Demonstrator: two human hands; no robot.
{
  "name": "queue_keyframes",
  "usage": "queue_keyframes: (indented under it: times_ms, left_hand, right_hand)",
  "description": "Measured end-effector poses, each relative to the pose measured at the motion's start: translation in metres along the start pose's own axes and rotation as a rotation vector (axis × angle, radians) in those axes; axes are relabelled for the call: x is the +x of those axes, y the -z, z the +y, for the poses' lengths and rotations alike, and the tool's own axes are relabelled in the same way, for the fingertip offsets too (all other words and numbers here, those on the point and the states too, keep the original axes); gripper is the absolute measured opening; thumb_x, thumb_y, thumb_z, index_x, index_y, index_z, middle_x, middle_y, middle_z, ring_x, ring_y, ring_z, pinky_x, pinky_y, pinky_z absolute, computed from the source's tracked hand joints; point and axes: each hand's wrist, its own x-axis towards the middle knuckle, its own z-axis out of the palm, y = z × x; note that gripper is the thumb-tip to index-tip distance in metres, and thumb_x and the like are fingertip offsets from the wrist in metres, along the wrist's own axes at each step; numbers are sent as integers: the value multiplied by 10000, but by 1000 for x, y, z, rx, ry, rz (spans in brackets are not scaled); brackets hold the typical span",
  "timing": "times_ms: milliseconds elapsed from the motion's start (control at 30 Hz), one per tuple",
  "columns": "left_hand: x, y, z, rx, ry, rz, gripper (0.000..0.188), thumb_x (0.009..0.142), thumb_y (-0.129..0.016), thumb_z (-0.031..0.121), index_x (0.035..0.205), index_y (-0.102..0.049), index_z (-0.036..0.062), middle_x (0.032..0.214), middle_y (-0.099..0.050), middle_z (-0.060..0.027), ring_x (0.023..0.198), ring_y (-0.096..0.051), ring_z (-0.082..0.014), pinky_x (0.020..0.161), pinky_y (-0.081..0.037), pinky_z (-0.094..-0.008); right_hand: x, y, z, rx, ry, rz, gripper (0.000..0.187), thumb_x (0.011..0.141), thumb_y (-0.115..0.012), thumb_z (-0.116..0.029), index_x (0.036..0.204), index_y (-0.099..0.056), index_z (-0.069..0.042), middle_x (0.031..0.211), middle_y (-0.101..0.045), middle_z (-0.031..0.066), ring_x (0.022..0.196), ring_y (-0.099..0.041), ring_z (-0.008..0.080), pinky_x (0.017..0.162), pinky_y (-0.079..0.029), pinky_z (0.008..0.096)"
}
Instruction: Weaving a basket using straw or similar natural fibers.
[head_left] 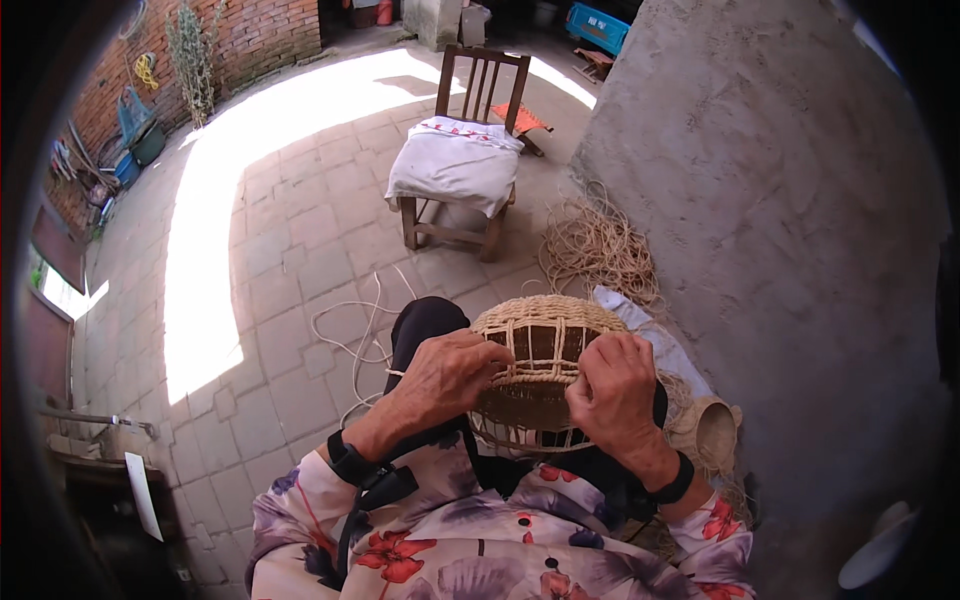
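A half-woven basket (545, 318) of pale straw-coloured cord rests on my lap, its far side thickly woven and its near part an open lattice of upright cords. My left hand (450, 372) is closed at the left of the lattice, fingertips pinching its rim band. On the right side, my right hand (622, 395) is curled closed around the same band. What lies under its fingers is hidden. A loose cord (362, 345) trails from beside my left wrist down to the floor.
A heap of cord (605, 250) lies by the grey wall (770, 200) at right. Ahead stands a wooden chair (485, 90) with a white cloth (455, 165) on its seat. A small round woven piece (715, 435) sits near my right elbow, beside white sheeting (665, 350).
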Motion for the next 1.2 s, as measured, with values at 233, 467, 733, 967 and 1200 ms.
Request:
queue_keyframes:
  times_ms: [233, 467, 733, 967, 1200]
  left_hand:
    - [-8, 8, 0, 11, -42, -103, 204, 763, -680, 43, 964, -671, 75, 807, -646, -112, 821, -629, -311, 714, -504, -402]
    - [-6, 10, 6, -46, 58, -81, 115, 815, -666, 60, 930, -659, 58, 796, -645, -122, 789, -628, -319, 699, -500, -409]
    - [-12, 15, 1, -16, 161, -73, 51, 846, -647, 77, 868, -657, 32, 785, -659, -123, 770, -633, -313, 689, -503, -399]
    - [-26, 42, -11, 166, 243, -94, 92, 838, -652, 122, 855, -671, 34, 799, -668, -109, 785, -623, -302, 734, -494, -396]
    - [-30, 46, -13, 194, 300, -96, 111, 830, -643, 131, 793, -680, 34, 749, -657, -115, 768, -620, -306, 711, -486, -405]
  right_hand:
    - [0, 8, 6, 108, 5, -60, 182, 664, -672, -69, 813, -570, -47, 846, -531, 105, 882, -540, 298, 845, -401, 449]
    - [9, 8, -7, 30, 111, -124, 226, 691, -713, -97, 889, -607, -73, 854, -552, 80, 884, -548, 256, 843, -380, 424]
    - [4, 7, -9, -16, 148, -63, 303, 720, -704, -97, 1019, -649, -86, 919, -571, 46, 885, -540, 217, 825, -363, 393]
    - [-1, -16, -22, 0, 192, -179, 337, 764, -637, -118, 1095, -643, -55, 970, -593, 37, 949, -541, 205, 847, -355, 414]
    - [5, -26, -32, -7, 284, -77, 347, 771, -607, -125, 1102, -632, -21, 981, -576, 58, 968, -525, 215, 888, -349, 441]
